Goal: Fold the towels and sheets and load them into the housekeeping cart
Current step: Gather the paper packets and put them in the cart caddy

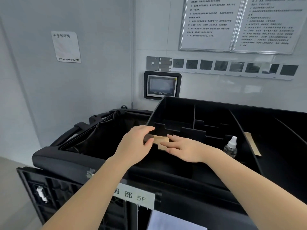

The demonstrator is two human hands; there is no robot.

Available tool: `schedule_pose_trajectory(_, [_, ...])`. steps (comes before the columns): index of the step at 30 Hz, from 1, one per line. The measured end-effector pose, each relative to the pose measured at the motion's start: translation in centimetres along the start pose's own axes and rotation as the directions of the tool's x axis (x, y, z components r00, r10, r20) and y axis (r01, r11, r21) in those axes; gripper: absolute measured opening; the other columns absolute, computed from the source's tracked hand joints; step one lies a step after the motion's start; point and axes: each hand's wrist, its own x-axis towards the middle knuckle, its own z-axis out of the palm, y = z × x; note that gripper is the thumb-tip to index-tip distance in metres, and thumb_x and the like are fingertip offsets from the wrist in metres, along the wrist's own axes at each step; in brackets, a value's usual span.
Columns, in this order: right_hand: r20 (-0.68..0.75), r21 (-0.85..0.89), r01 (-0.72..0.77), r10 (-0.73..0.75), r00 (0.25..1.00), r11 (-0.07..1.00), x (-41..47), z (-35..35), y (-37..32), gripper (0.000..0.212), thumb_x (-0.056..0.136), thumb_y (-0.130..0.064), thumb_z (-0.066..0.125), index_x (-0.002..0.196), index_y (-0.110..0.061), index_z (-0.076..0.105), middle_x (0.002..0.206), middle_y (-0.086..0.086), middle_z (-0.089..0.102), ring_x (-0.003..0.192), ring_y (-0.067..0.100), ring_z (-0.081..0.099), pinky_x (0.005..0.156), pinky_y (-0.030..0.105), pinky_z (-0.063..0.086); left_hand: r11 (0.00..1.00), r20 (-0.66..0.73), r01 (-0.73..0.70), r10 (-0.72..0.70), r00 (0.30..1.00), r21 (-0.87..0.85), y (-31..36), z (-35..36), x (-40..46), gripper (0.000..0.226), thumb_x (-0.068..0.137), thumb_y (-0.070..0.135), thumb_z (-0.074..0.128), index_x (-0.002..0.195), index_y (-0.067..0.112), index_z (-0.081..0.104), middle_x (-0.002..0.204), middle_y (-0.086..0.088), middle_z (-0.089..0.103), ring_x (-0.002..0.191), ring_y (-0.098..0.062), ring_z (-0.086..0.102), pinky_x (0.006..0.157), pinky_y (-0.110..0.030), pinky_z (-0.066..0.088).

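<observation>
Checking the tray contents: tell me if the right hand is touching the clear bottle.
Apart. The head view shows black tray floor between the right hand and the clear bottle.

Wall sign on the left reads "干净布草间" with "CLEAN LINEN ROOM" below. Label on the housekeeping cart front shows "房部 5F" — its left part hidden by the arm. One small wall display shows "26". Framed notices upper right — Chinese text, too small to read.
</observation>
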Motion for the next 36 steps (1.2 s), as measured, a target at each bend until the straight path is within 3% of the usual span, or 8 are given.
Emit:
schedule_pose_trajectory(3, [-0.107, 0.012, -0.068, 0.069, 0.992, 0.998, -2.6, 1.5, -1.7, 0.050, 0.097, -0.058, 0.027, 0.146, -0.046, 0.025, 0.160, -0.011, 0.008, 0.147, 0.012, 0.000, 0.119, 0.040, 0.005, 1.000, -0.015, -0.020, 0.020, 1.000, 0.003, 0.2, -0.3, -2.0, 0.045, 0.093, 0.028, 0.059, 0.137, 0.027, 0.050, 0.135, 0.008, 0.052, 0.125, -0.007, 0.045, 0.099, -0.016, 0.030])
schedule_pose_trajectory(8, [-0.314, -0.132, -0.240, 0.189, 0.930, 0.962, -6.8, 5.9, -5.8, 0.062, 0.094, -0.066, 0.017, 0.150, -0.040, 0.019, 0.160, -0.005, 0.013, 0.148, 0.015, 0.006, 0.120, 0.043, 0.007, 0.990, -0.011, -0.126, 0.127, 0.992, 0.057, 0.7, -0.3, -6.9, 0.052, 0.093, 0.034, 0.059, 0.141, 0.019, 0.047, 0.143, 0.001, 0.048, 0.136, -0.016, 0.036, 0.109, -0.024, 0.024])
schedule_pose_trajectory(12, [-0.417, -0.169, -0.352, 0.257, 0.872, 0.921, -9.8, 9.2, -8.8, 0.067, 0.091, -0.067, 0.009, 0.151, -0.038, 0.015, 0.160, -0.004, 0.014, 0.148, 0.016, 0.004, 0.119, 0.044, 0.002, 0.993, 0.092, -0.092, 0.086, 0.992, 0.072, 0.3, 0.1, -12.0, 0.060, 0.096, 0.045, 0.048, 0.150, 0.025, 0.031, 0.156, 0.001, 0.030, 0.146, -0.016, 0.018, 0.117, -0.032, 0.017])
schedule_pose_trajectory(15, [-0.472, -0.141, -0.392, 0.286, 0.834, 0.909, -11.9, 11.5, -10.9, 0.067, 0.091, -0.065, 0.008, 0.151, -0.036, 0.014, 0.161, -0.003, 0.010, 0.148, 0.017, 0.001, 0.119, 0.043, 0.001, 0.994, 0.156, -0.072, 0.058, 0.986, 0.086, 0.0, -0.2, -15.6, 0.061, 0.097, 0.048, 0.043, 0.152, 0.027, 0.024, 0.158, 0.001, 0.025, 0.147, -0.017, 0.014, 0.118, -0.033, 0.016])
schedule_pose_trajectory(19, [-0.461, -0.026, -0.414, 0.356, 0.813, 0.910, -14.1, 14.2, -13.3, 0.061, 0.096, -0.061, 0.019, 0.151, -0.036, 0.014, 0.161, -0.004, 0.011, 0.148, 0.016, 0.003, 0.120, 0.040, 0.006, 0.990, 0.186, -0.059, 0.035, 0.982, 0.125, -0.1, -0.9, -20.1, 0.063, 0.098, 0.049, 0.041, 0.153, 0.024, 0.022, 0.157, 0.000, 0.026, 0.146, -0.017, 0.018, 0.119, -0.035, 0.018])
schedule_pose_trajectory(25, [-0.413, 0.028, -0.404, 0.379, 0.828, 0.914, -17.5, 18.9, -17.3, 0.062, 0.096, -0.061, 0.019, 0.152, -0.034, 0.013, 0.160, -0.004, 0.012, 0.148, 0.016, 0.006, 0.120, 0.038, 0.009, 0.987, 0.192, 0.051, -0.081, 0.978, 0.155, 0.0, -1.8, -27.6, 0.064, 0.098, 0.050, 0.038, 0.153, 0.025, 0.018, 0.159, -0.001, 0.022, 0.147, -0.017, 0.015, 0.119, -0.036, 0.018])
schedule_pose_trajectory(31, [-0.350, 0.017, -0.306, 0.292, 0.890, 0.952, -21.4, 24.7, -21.0, 0.059, 0.097, -0.058, 0.021, 0.151, -0.034, 0.018, 0.160, -0.002, 0.014, 0.148, 0.017, 0.005, 0.121, 0.041, 0.006, 0.951, 0.169, 0.209, -0.250, 0.953, 0.227, 0.3, -2.4, -37.0, 0.063, 0.097, 0.051, 0.037, 0.153, 0.026, 0.021, 0.157, -0.001, 0.026, 0.147, -0.019, 0.017, 0.118, -0.037, 0.019])
schedule_pose_trajectory(36, [-0.264, 0.017, -0.188, 0.186, 0.946, 0.982, -26.0, 30.4, -23.9, 0.059, 0.097, -0.059, 0.021, 0.151, -0.035, 0.018, 0.160, -0.003, 0.016, 0.148, 0.016, 0.006, 0.121, 0.039, 0.008, 0.880, 0.134, 0.379, -0.428, 0.894, 0.287, 2.1, -2.5, -46.3, 0.062, 0.097, 0.050, 0.037, 0.153, 0.028, 0.021, 0.157, 0.001, 0.027, 0.146, -0.020, 0.016, 0.118, -0.037, 0.017])
